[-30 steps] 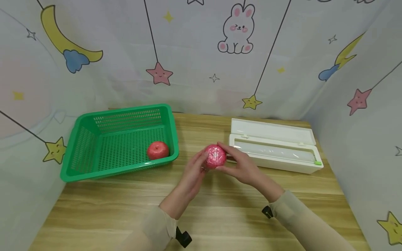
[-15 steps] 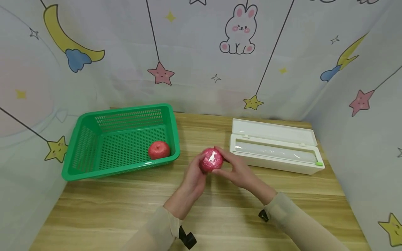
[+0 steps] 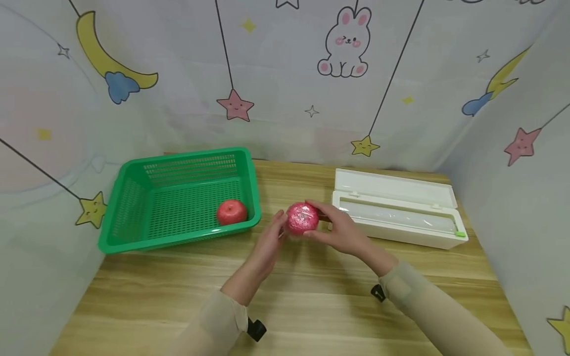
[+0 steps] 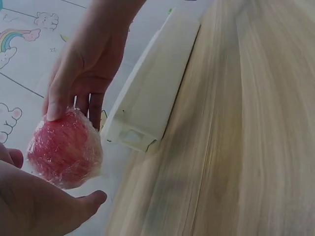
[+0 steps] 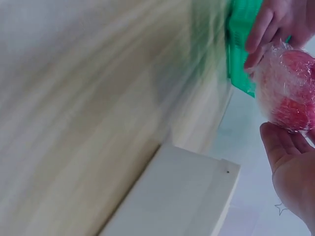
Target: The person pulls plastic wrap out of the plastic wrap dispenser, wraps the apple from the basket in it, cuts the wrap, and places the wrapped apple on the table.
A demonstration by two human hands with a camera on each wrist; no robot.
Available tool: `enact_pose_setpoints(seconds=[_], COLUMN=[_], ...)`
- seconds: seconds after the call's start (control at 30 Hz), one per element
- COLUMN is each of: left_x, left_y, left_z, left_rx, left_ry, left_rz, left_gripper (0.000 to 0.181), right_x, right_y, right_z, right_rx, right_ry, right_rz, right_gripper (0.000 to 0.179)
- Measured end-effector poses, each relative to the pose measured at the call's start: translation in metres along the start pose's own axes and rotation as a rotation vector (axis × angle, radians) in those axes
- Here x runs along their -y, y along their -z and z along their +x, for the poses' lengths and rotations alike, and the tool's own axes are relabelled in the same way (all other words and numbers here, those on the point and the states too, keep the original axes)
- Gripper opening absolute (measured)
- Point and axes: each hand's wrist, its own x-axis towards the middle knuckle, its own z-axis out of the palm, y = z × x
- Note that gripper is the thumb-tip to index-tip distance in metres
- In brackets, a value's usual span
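A red apple wrapped in clear cling film (image 3: 302, 218) is held above the table between both hands. My right hand (image 3: 340, 231) grips it from the right, thumb on the near side and fingers on the far side. My left hand (image 3: 266, 245) is at its left, fingers fairly straight. In the left wrist view the left thumb (image 4: 91, 202) stands apart from the wrapped apple (image 4: 66, 150). Loose film bulges toward the left fingers (image 5: 263, 32) in the right wrist view; whether they touch it I cannot tell.
A green plastic basket (image 3: 180, 243) stands at the left with one red apple (image 3: 232, 212) in its near right corner. At the right is a white cling film dispenser (image 3: 401, 234), lid raised, film roll (image 3: 396, 215) inside. A printed curtain (image 3: 285, 133) encloses the wooden table (image 3: 311, 306).
The wrapped apple has turned in the hands. My left hand, earlier holding its left side, has loosened and shifted slightly left, while the right hand keeps hold. The head view has shifted a little.
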Motion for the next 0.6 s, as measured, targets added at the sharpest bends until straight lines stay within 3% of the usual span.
enact_pose_setpoints(seconds=[0.13,0.23,0.37,0.6], left_x=[0.004,0.008,0.013,0.02], left_y=[0.004,0.005,0.008,0.014], left_z=[-0.004,-0.006,-0.006,-0.002], left_rx=[-0.086,-0.103,-0.095,-0.115], left_ry=[-0.068,-0.14,-0.175,-0.156], left_rz=[0.198,0.298,0.357,0.378], left_gripper=[0.07,0.066,0.067,0.068], right_x=[0.0,-0.001,-0.001,0.004], right_y=[0.004,0.007,0.009,0.01], right_z=[0.014,0.024,0.037,0.058], right_rx=[0.04,0.087,0.182,0.311], right_ry=[-0.007,-0.008,-0.013,-0.021], right_rz=[-0.044,-0.056,-0.116,-0.363], right_gripper=[0.078,0.079,0.079,0.079])
